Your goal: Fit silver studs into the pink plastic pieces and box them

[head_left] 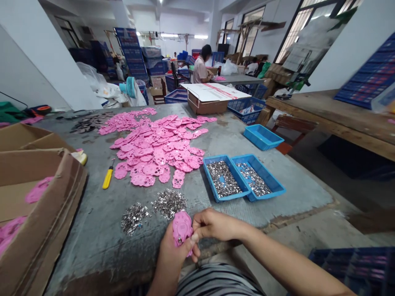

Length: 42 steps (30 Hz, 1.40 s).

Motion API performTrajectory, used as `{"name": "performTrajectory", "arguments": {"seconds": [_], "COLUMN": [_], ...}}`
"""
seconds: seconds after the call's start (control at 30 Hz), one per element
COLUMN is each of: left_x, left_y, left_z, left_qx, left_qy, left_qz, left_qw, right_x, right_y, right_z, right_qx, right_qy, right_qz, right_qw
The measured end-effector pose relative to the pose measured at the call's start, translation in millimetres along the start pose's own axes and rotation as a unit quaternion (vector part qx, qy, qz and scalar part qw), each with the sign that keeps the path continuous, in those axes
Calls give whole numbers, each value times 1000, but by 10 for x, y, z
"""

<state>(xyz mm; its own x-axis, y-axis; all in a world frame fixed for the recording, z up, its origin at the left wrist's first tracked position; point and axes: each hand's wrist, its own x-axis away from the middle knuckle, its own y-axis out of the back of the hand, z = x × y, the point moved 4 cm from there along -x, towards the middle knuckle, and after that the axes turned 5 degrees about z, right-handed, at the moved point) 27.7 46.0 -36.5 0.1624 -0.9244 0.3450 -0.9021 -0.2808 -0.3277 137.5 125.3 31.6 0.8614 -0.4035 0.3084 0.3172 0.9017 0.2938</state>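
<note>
My left hand [171,251] is closed around a flat pink plastic piece [182,226] with a scalloped outline, held upright near the table's front edge. A small metal part [180,238] shows at its lower end. My right hand [212,224] pinches at the right edge of the piece; whatever is between those fingertips is hidden. Just beyond the hands lie two heaps of small shiny metal parts, a left heap [134,218] and a right heap [169,203]. Behind them spreads a large pile of similar pink pieces [160,144].
Two blue trays [217,197] [282,190] of metal parts stand to the right, with another blue tray [262,137] behind. A yellow-handled screwdriver [108,177] lies left, beside a cardboard box [69,185] containing pink pieces. Dark pieces [92,122] lie farther back. Another person [201,70] sits beyond.
</note>
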Motion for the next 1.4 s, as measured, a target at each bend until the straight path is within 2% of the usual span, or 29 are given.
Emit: {"name": "performTrajectory", "arguments": {"seconds": [0.13, 0.33, 0.4, 0.57, 0.73, 0.87, 0.97, 1.1, 1.23, 1.3, 1.4], "left_x": [-12, -8, -15, -6, 35, 58, 94, 90, 82, 101, 126], "left_y": [61, 43, 43, 40, 19, 8, -29, -69, -63, -73, -108], "left_z": [101, 28, 2, -80, -218, -321, -406, -500, -542, -560, -591], "left_qx": [-29, -38, -36, -28, -31, -37, -44, -26, 18, 55, 126], "left_qy": [-13, -19, -15, -19, -5, -8, -15, -37, -60, -59, -38], "left_qz": [-49, -86, -89, -93, -103, -118, -123, -120, -101, -65, 20], "left_qw": [998, 995, 995, 995, 994, 992, 991, 992, 993, 995, 991], "right_x": [-14, -49, -68, -81, -108, -144, -109, -80, -103, -101, -88], "right_y": [-30, -76, -87, -105, -215, -284, -265, -184, -166, -151, -86], "right_z": [-58, -111, -121, -116, -149, -145, -70, -12, -4, 41, 143], "right_qx": [-75, -92, -75, -12, -95, -184, -171, -79, -45, -44, -34], "right_qy": [-19, -19, -17, -32, 0, 29, 42, 46, 59, 88, 124], "right_qz": [33, 31, 8, -98, -151, -125, -125, -188, -231, -242, -243], "right_qw": [996, 995, 997, 995, 984, 975, 976, 978, 970, 965, 961]}}
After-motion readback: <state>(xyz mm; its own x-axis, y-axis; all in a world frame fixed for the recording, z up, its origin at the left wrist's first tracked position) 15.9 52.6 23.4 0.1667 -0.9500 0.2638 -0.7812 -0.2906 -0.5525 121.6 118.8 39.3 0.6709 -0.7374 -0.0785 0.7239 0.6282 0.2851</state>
